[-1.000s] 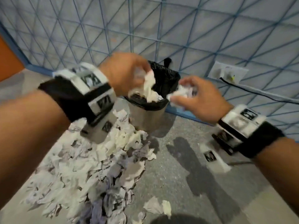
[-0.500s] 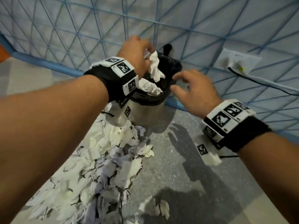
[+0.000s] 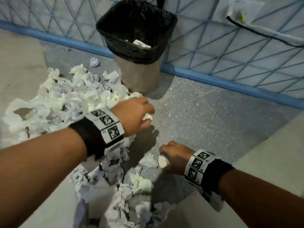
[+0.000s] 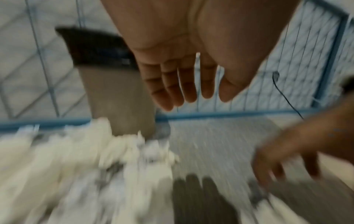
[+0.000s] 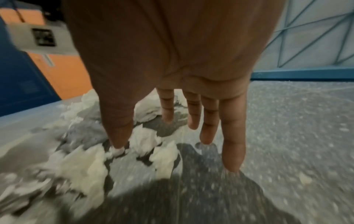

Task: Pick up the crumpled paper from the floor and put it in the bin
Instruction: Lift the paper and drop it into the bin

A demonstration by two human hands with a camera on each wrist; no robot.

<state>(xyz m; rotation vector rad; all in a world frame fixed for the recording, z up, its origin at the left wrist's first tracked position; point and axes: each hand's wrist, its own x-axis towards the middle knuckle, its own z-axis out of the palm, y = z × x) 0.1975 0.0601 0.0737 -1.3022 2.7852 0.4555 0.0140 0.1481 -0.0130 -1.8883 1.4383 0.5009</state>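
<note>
A grey bin [image 3: 139,78] with a black liner stands against the wall, and a white paper ball [image 3: 141,43] lies inside it. Crumpled paper [image 3: 74,99] is heaped on the floor to its left and trails toward me. My left hand [image 3: 144,112] hovers over the pile's right edge. In the left wrist view its fingers [image 4: 184,91] are straight and hold nothing. My right hand [image 3: 164,151] reaches down, lower in view, to two small paper balls [image 3: 154,161]. Its spread fingers [image 5: 206,130] hang straight, tips near the floor [image 5: 287,136] and the paper [image 5: 164,157].
The wall [image 3: 230,51] has a blue grid pattern and a blue skirting strip [image 3: 230,83]. A socket [image 3: 241,9] with a black cable [image 3: 263,32] sits at the upper right. An orange and blue panel [image 5: 47,72] stands beyond the pile. Bare grey floor [image 3: 213,120] lies right of the paper.
Both hands have dropped from the bin's rim down to the floor. The paper they held is gone from them, and my view has tilted downward.
</note>
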